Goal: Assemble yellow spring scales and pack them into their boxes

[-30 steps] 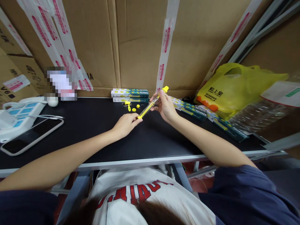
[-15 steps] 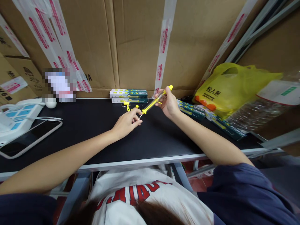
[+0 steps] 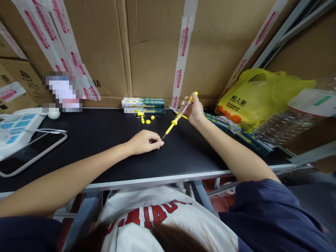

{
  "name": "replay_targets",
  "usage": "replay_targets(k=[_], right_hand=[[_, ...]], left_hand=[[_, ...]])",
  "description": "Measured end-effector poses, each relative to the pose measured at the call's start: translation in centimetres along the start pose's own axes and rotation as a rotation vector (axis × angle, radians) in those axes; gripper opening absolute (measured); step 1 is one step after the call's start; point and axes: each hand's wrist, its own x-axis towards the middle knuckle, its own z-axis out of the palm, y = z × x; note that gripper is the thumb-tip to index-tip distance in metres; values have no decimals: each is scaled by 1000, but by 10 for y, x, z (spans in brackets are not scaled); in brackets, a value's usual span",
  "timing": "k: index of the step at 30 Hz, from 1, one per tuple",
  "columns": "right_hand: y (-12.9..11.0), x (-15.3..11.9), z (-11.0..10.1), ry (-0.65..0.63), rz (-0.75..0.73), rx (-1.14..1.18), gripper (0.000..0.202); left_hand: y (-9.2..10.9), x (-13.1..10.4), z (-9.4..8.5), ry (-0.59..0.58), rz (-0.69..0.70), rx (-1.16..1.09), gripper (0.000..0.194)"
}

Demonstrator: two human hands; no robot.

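Observation:
A tubular spring scale (image 3: 180, 112), with a clear barrel and yellow ends, slants above the black tabletop. My right hand (image 3: 196, 111) is closed around its upper barrel. Below, the fingertips of my left hand (image 3: 145, 141) pinch the thin metal hook at the lower end, and the yellow inner rod (image 3: 171, 127) sticks out of the barrel. Small yellow parts lie behind my left hand, among them a cap with wire (image 3: 140, 114) and a ring (image 3: 148, 121). Another yellow piece with clear material lies partly hidden behind the scale and my right hand.
Printed narrow boxes (image 3: 143, 105) are stacked against the cardboard at the back. More such boxes (image 3: 246, 138) lie at right, beside a yellow plastic bag (image 3: 240, 94) and a clear plastic container (image 3: 278, 129). A phone (image 3: 31, 152) and a white power strip (image 3: 19, 127) sit at left.
My hands have moved apart. The left went slightly down with the hook, the right up and rightward with the barrel, and more of the yellow rod shows.

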Motion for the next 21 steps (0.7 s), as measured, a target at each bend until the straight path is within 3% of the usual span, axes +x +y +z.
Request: replay_targets(k=[5, 13, 16, 21], right_hand=[[-3, 5, -5, 84, -21, -16, 52], [11, -44, 31, -178, 37, -96, 53], [3, -28, 20, -109, -10, -94, 53], [-8, 4, -5, 110, -69, -101, 54]], left_hand=[[3, 1, -5, 26, -10, 7, 35], [-6, -4, -1, 39, 142, 198, 34], [-5, -5, 1, 22, 174, 230, 34], [1, -3, 0, 92, 166, 261, 35]])
